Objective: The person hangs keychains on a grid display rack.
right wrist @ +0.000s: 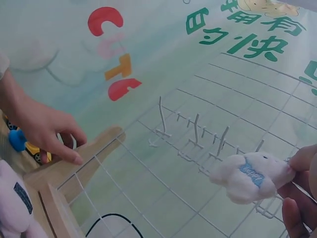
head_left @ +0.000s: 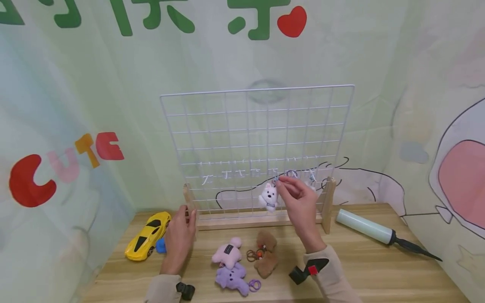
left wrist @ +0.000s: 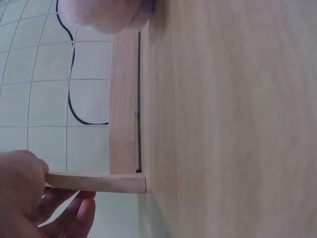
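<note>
Over by the wire grid (head_left: 267,128), right hand (head_left: 301,204) pinches the likely light, squishy white plush (head_left: 270,197) at its head end, probably the best hold, while left hand (head_left: 179,233) grips the wooden post (left wrist: 114,183).

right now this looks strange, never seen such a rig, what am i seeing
No robot here: a person works bare-handed. The wide picture is taken from the head, the others from each wrist. The left hand's grip holds a wooden upright of the wire rack; the right hand's grip pinches a white plush animal near its top. On the table lie a pink plush, a purple plush, a brown plush, a yellow toy car and a pale, dark-tipped tube.
</note>
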Motion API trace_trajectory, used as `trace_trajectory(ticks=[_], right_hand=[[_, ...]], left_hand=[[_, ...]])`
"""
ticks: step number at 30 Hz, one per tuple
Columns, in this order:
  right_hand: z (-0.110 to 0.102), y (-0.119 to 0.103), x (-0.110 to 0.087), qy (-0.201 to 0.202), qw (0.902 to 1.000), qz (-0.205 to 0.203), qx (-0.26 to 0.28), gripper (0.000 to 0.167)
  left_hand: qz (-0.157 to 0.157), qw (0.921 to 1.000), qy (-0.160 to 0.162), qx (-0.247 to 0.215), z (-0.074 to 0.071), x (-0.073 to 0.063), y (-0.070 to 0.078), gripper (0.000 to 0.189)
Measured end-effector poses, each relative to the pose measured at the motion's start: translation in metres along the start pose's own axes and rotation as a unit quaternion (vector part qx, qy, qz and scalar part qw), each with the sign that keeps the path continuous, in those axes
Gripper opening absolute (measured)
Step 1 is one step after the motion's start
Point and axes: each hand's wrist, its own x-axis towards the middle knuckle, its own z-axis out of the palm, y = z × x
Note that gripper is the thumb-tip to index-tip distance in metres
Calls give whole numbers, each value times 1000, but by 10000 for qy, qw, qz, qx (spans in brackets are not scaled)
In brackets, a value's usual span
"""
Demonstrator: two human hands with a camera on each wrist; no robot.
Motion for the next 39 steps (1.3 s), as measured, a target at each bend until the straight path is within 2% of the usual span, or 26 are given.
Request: trace_trajectory(ticks=[12, 25, 28, 35, 39], right_hand=[[3, -1, 3, 358, 9991, -202, 80, 22], [5, 4, 3, 391, 9975, -592, 25, 18], [5, 4, 3, 363, 9968, -710, -77, 17], [-1, 8, -1, 363, 9921, -995, -679, 14], [-8, 13, -8, 119, 9906, -1052, -860, 12]], left_hand=[[12, 10000, -22, -25, 1, -1, 1, 33], [2, 10000, 1, -5, 2, -1, 0, 32], [7, 10000, 31, -26, 1, -1, 0, 31], [19, 10000, 24, -34, 0, 0, -1, 31], [23, 10000, 14, -57, 1, 0, -1, 32]])
